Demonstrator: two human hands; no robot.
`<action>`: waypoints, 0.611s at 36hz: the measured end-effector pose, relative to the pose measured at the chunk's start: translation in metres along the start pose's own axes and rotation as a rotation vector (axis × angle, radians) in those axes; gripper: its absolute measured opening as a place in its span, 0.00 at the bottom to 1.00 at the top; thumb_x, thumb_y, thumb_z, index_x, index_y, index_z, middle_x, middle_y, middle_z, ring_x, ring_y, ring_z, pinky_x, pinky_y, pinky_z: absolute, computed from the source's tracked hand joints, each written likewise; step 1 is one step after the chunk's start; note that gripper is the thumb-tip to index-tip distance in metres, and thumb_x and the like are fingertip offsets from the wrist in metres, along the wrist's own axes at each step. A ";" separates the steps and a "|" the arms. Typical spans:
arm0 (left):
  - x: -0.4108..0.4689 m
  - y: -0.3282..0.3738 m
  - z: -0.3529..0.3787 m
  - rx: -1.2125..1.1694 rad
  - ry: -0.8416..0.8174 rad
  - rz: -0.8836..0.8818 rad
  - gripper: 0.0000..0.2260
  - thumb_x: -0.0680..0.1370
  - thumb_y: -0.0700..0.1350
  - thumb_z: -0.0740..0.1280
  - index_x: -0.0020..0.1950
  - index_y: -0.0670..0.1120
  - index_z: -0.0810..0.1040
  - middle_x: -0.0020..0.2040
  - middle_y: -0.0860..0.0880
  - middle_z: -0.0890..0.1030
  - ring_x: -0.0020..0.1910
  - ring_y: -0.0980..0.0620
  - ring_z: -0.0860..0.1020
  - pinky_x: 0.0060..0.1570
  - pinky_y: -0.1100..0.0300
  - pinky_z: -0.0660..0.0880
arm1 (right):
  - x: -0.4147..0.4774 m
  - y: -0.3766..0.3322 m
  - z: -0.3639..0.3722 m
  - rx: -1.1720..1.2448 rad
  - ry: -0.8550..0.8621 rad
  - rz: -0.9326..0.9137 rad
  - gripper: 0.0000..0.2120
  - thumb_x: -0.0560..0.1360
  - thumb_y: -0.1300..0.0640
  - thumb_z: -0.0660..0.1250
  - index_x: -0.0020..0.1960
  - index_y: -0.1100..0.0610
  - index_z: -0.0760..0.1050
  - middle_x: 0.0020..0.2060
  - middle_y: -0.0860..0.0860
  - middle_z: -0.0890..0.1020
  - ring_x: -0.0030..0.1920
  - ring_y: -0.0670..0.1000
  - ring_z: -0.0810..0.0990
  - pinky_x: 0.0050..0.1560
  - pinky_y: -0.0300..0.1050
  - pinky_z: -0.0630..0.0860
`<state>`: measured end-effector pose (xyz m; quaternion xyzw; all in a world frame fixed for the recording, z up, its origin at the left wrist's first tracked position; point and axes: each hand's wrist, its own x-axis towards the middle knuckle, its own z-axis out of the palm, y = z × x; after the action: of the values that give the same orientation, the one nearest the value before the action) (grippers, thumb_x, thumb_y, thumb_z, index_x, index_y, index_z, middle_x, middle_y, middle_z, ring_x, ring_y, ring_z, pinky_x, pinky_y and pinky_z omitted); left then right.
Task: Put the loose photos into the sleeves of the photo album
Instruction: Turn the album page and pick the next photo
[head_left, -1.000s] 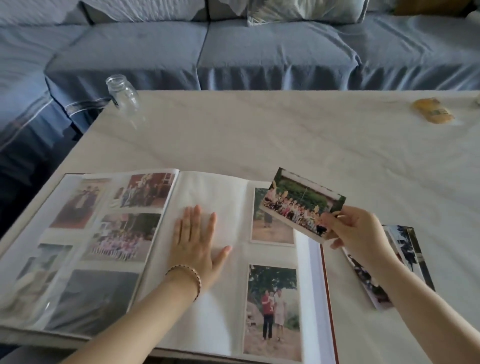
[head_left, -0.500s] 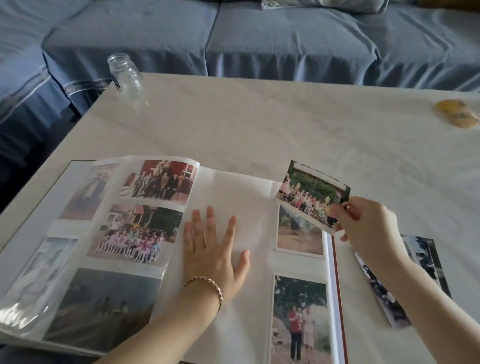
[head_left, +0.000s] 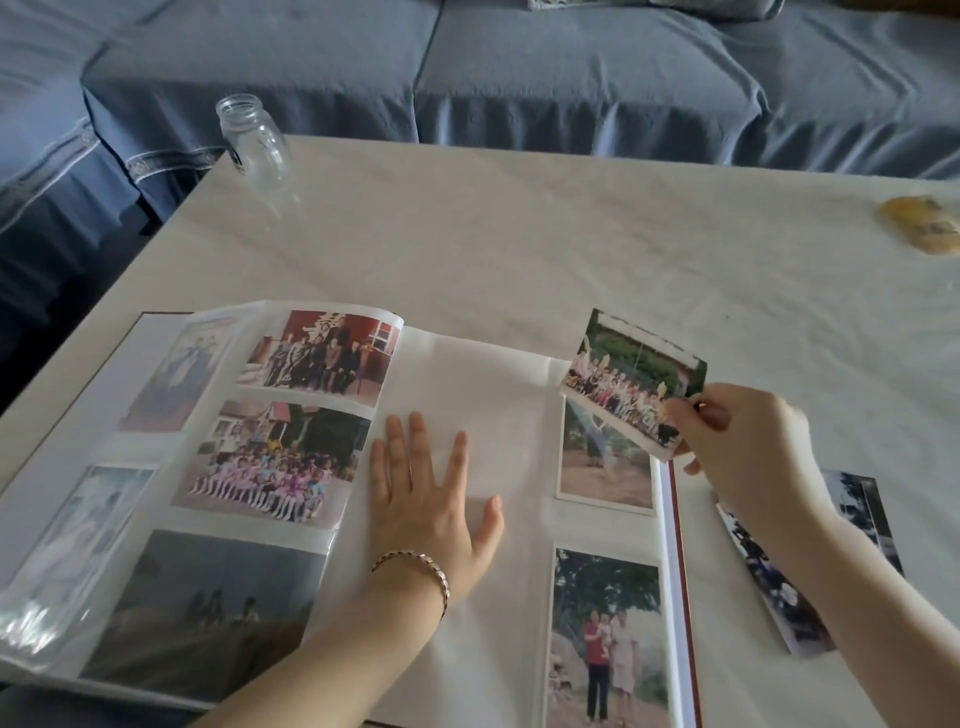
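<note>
The photo album lies open and flat, with several sleeves filled and its right page's left column blank. A group photo hangs tilted over the album's upper right corner. More loose photos lie stacked just right of the album.

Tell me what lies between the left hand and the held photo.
Head view: only the album's blank white page separates the left hand from the held photo.

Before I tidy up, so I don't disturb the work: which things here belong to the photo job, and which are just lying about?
Job: open white-paged photo album; glossy group photo pinched in the right hand; loose prints stacked on the table; left hand flat on the album.
Lying about: clear glass jar; small yellow object.
</note>
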<state>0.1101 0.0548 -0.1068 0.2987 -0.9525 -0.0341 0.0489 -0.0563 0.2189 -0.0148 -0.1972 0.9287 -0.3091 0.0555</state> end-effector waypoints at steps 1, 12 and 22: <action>0.000 0.000 0.000 -0.002 0.007 0.001 0.30 0.70 0.60 0.54 0.66 0.45 0.74 0.69 0.32 0.66 0.69 0.32 0.64 0.67 0.45 0.53 | -0.001 -0.001 -0.001 -0.008 -0.001 -0.011 0.14 0.76 0.58 0.66 0.35 0.65 0.75 0.26 0.56 0.80 0.23 0.40 0.76 0.29 0.48 0.76; 0.000 0.002 0.000 0.007 0.010 -0.009 0.30 0.70 0.59 0.54 0.65 0.46 0.75 0.68 0.32 0.68 0.69 0.32 0.64 0.67 0.43 0.54 | -0.010 -0.008 0.021 0.051 -0.240 0.017 0.13 0.76 0.60 0.66 0.35 0.67 0.76 0.23 0.52 0.80 0.22 0.43 0.78 0.26 0.36 0.74; 0.000 0.000 0.000 0.026 0.013 0.004 0.29 0.70 0.59 0.54 0.64 0.45 0.76 0.68 0.32 0.67 0.68 0.32 0.64 0.66 0.43 0.54 | 0.027 0.009 0.017 0.281 -0.539 0.349 0.07 0.73 0.62 0.69 0.37 0.63 0.78 0.21 0.52 0.79 0.19 0.43 0.75 0.23 0.31 0.73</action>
<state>0.1103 0.0552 -0.1067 0.2978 -0.9531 -0.0195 0.0510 -0.0806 0.2052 -0.0339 -0.1004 0.8488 -0.3566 0.3772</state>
